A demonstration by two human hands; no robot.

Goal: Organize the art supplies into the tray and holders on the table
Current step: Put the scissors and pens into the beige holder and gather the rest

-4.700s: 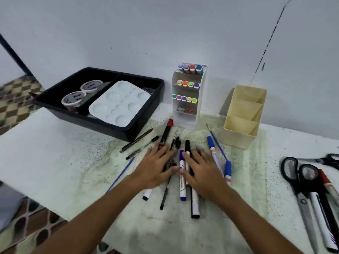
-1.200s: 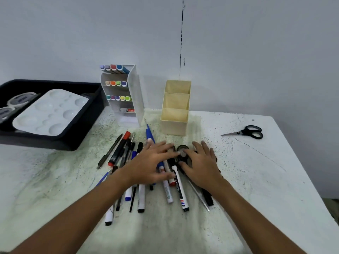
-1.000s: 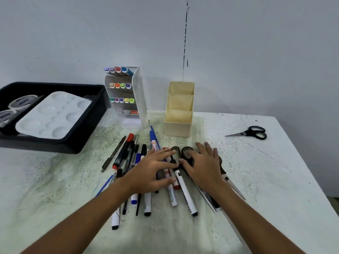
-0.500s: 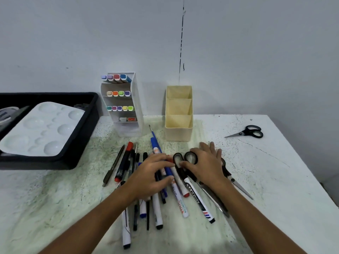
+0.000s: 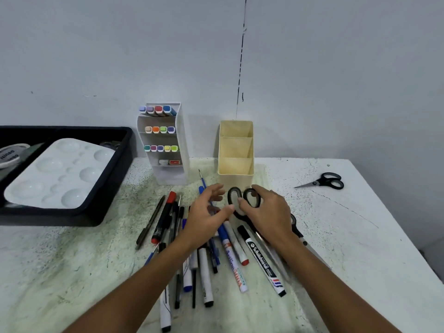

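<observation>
The right hand [image 5: 266, 212] lies over a pair of black-handled scissors [image 5: 245, 200] on the white speckled counter [image 5: 336, 236], its thumb and fingers curled round the handle loops, which stick out just in front of the cream three-compartment plastic holder [image 5: 236, 150]. The left hand [image 5: 206, 212] hangs just beside those loops with its fingers loosely bent and spread, holding nothing, above a loose pile of markers and pens [image 5: 206, 260]. In that pile a black-and-white whiteboard marker [image 5: 263, 260] lies just right of a white marker with a blue cap [image 5: 233, 255], and a black marker with a red cap [image 5: 164, 217] lies at the pile's left side. A white tiered rack of coloured-cap markers [image 5: 163, 143] stands left of the cream holder. Further left, a black plastic tray [image 5: 115, 179] holds a white paint palette with round wells [image 5: 60, 174]. A second, smaller pair of black scissors [image 5: 324, 181] lies well apart near the counter's right far corner
</observation>
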